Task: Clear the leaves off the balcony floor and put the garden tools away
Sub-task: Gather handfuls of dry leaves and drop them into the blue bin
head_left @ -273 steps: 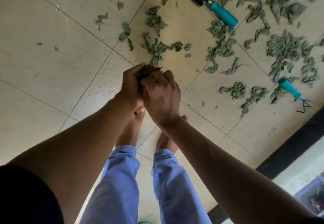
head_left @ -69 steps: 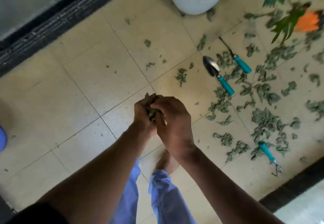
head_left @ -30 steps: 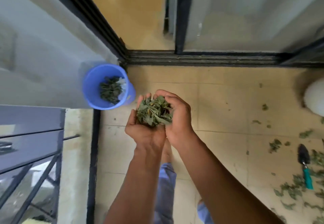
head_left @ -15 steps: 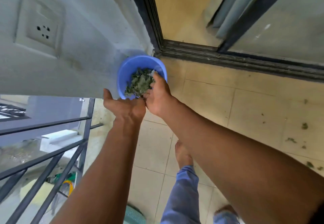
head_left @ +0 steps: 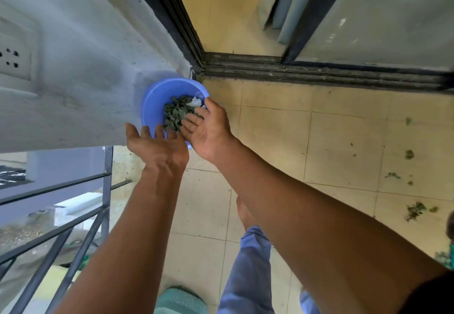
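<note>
A blue plastic bucket (head_left: 153,100) stands on the balcony floor in the corner by the wall, with a pile of green leaves (head_left: 175,113) inside it. My left hand (head_left: 157,145) is held flat and empty at the bucket's near rim. Just above the leaves, my right hand (head_left: 207,127) hovers with its palm up and fingers spread, holding nothing. A few leaf scraps (head_left: 415,209) lie on the tiles at the right. A teal tool handle (head_left: 450,256) peeks in at the right edge.
A grey wall (head_left: 81,68) with a socket rises at the left. The sliding-door track (head_left: 319,72) runs behind the bucket. A metal railing (head_left: 73,215) borders the balcony at lower left. A green mat (head_left: 180,301) lies near my feet.
I turned from the leaf-strewn tiles to the corner with a double handful of leaves and dropped them into the bucket. Both hands have opened and are now empty.
</note>
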Action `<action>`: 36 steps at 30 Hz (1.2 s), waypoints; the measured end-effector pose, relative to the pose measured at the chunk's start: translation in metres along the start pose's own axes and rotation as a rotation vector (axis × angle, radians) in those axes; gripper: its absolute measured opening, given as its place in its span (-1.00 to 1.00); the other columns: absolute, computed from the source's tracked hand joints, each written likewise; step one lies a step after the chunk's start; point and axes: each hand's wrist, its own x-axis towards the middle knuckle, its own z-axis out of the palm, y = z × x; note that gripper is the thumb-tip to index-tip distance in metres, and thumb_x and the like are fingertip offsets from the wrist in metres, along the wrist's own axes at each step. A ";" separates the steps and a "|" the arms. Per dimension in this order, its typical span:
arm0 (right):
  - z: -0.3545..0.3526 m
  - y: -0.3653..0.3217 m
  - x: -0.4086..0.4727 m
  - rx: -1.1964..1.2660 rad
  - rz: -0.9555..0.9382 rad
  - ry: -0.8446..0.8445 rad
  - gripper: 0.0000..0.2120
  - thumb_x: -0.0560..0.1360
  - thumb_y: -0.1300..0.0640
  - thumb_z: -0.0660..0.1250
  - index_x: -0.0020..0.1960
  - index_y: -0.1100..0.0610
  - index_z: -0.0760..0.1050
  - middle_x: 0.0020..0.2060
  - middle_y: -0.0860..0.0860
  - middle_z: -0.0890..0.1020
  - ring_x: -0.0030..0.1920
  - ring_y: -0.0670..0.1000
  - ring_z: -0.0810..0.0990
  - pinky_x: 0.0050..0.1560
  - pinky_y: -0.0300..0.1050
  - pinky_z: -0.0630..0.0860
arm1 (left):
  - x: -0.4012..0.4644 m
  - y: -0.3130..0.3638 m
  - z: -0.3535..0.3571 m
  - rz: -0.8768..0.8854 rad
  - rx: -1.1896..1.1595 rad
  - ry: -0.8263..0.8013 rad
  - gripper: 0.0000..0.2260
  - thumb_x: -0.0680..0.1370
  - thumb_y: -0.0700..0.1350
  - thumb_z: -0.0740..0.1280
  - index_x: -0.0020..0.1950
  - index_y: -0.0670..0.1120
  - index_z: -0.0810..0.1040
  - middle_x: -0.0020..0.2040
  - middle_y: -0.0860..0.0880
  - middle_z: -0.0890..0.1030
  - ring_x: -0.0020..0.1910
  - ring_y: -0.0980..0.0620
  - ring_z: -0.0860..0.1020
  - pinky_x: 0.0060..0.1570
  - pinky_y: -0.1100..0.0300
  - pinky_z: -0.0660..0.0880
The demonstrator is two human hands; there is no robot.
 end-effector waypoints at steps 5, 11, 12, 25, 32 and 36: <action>-0.042 -0.002 -0.018 -0.260 -0.059 0.095 -0.57 0.69 -0.01 0.20 0.42 0.24 0.48 0.34 0.19 0.59 0.15 0.12 0.63 0.12 -0.01 0.58 | -0.009 -0.025 -0.014 -0.063 0.308 -0.037 -0.74 0.66 0.05 0.24 0.24 0.00 0.61 0.23 0.01 0.66 0.23 -0.07 0.60 0.24 0.08 0.48; -0.148 -0.022 -0.063 -0.364 -0.139 0.362 -0.78 0.65 0.15 0.26 0.21 0.23 0.58 0.13 0.26 0.68 -0.03 0.13 0.63 -0.16 -0.13 0.49 | -0.045 -0.111 -0.044 -0.223 0.654 -0.069 -0.79 0.66 -0.07 0.26 0.26 -0.01 0.58 0.14 -0.02 0.72 0.19 -0.02 0.65 0.30 0.07 0.53; -0.169 -0.025 -0.071 -0.360 -0.153 0.396 -0.78 0.64 0.16 0.28 0.21 0.24 0.59 0.11 0.26 0.69 -0.02 0.15 0.66 -0.17 -0.14 0.50 | -0.055 -0.129 -0.049 -0.242 0.701 -0.071 -0.81 0.66 -0.08 0.24 0.23 -0.01 0.57 0.15 -0.04 0.72 0.19 -0.04 0.66 0.28 0.06 0.54; -0.474 -0.096 -0.216 -0.605 -0.347 0.918 -0.85 0.50 0.03 0.32 -0.06 0.03 0.65 -0.13 0.00 0.74 -0.08 0.10 0.70 -0.02 -0.05 0.63 | -0.207 -0.401 -0.095 -0.445 1.326 -0.322 -0.75 0.69 -0.13 0.18 0.24 -0.13 0.61 0.11 -0.11 0.72 0.12 -0.11 0.68 0.11 0.01 0.60; -0.605 -0.143 -0.315 -0.752 -0.397 1.007 -0.88 0.54 0.09 0.31 -0.04 0.01 0.63 -0.08 -0.08 0.72 -0.05 0.02 0.63 -0.09 -0.18 0.44 | -0.297 -0.528 -0.101 -0.309 1.580 -0.416 -0.79 0.67 -0.21 0.21 0.18 -0.17 0.62 0.08 -0.15 0.70 0.02 -0.08 0.67 -0.07 0.11 0.59; -0.656 -0.161 -0.343 -0.754 -0.441 1.031 -0.92 0.49 0.09 0.31 -0.10 -0.01 0.58 -0.18 -0.10 0.69 -0.08 0.01 0.66 -0.10 -0.17 0.51 | -0.322 -0.583 -0.095 -0.275 1.651 -0.467 -0.82 0.64 -0.21 0.25 0.08 -0.14 0.65 -0.02 -0.10 0.71 -0.04 -0.03 0.68 -0.07 0.14 0.59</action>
